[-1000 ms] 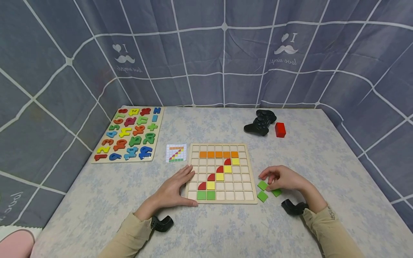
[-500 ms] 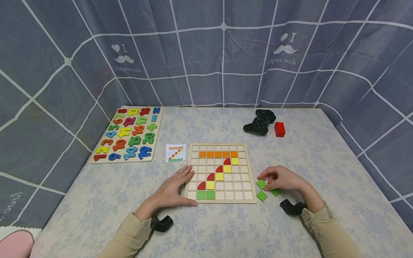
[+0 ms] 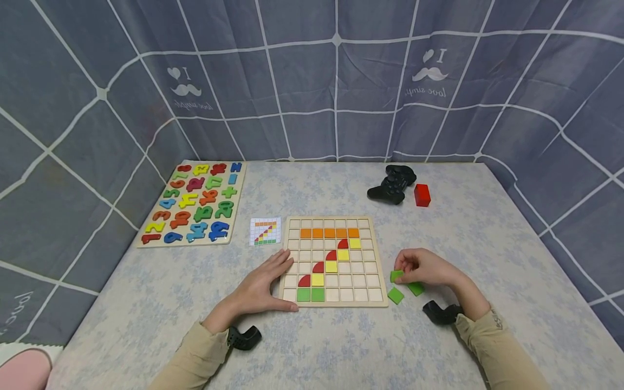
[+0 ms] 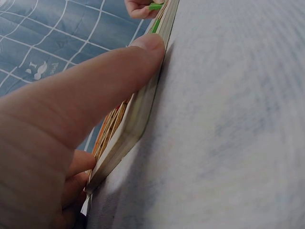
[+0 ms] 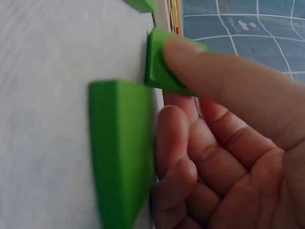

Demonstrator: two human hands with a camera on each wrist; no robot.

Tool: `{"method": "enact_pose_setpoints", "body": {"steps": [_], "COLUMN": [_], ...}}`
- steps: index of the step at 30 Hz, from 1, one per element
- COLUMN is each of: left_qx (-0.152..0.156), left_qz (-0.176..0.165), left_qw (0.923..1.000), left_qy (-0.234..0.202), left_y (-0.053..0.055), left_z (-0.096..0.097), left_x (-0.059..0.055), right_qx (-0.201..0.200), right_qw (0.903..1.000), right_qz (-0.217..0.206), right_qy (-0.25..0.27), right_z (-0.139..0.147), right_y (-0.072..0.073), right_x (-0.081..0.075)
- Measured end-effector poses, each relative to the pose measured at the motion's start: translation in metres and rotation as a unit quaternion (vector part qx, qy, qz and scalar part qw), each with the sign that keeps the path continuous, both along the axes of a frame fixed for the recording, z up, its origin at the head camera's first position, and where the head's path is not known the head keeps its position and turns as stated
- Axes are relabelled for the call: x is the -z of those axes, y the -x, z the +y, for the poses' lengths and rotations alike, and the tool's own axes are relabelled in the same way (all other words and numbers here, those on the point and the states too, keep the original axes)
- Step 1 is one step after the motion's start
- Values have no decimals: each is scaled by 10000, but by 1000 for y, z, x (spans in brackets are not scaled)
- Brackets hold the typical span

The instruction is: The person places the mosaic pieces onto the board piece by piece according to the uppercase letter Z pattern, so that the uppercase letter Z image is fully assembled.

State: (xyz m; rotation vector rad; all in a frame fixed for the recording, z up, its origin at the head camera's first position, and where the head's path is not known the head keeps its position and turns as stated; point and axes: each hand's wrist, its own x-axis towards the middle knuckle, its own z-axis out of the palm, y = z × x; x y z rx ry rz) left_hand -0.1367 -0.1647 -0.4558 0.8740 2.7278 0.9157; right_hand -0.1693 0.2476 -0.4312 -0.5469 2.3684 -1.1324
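My left hand [image 3: 257,286] rests at the near left corner of the wooden grid board [image 3: 367,281], its fingers along the left edge and its thumb on the near edge. In the board sit a row of orange squares [image 3: 330,233], a diagonal of red quarter-circles [image 3: 318,267] and yellow squares [image 3: 331,266], and two green squares [image 3: 317,294]. To the right of the board, my right hand [image 3: 431,268] pinches a green square tile [image 5: 159,64] between thumb and fingers, slightly tilted. Two more green tiles lie by that hand, one nearer the board [image 3: 396,296] and one below the palm [image 3: 416,288].
A small pattern card [image 3: 265,231] lies left of the board's upper corner. Farther left is a number puzzle board [image 3: 187,206] with coloured numerals. At the back right are a black game controller [image 3: 392,185] and a red block [image 3: 422,195]. A curtain [image 3: 312,81] hangs behind the table.
My right hand's fingertips have closed on the farther green tile, and that tile has turned and tipped up slightly. The left hand stays where it was on the board.
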Motion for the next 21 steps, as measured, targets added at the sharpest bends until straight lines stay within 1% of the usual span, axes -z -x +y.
{"method": "enact_pose_setpoints", "body": {"steps": [4,8,14,21], "left_qx": [-23,-22,-4,0], "left_qz": [-18,-17,-40,-32], "left_qw": [10000,10000,10000,10000], "left_qy": [7,6,25,9], "left_y": [0,-1,-1,0], "left_z": [0,1,0,0], "left_x": [0,0,-1,0], "right_qx": [17,-29,-346,-765], "right_qw": [9998,9992,9986,9958], "right_qz": [-27,26,201,434], "right_qy": [185,390,345,268], "right_z": [-7,-20,-45,-87], "right_y": [0,-2,-3,-5], "right_x": [-5,-11,-21,-26]}}
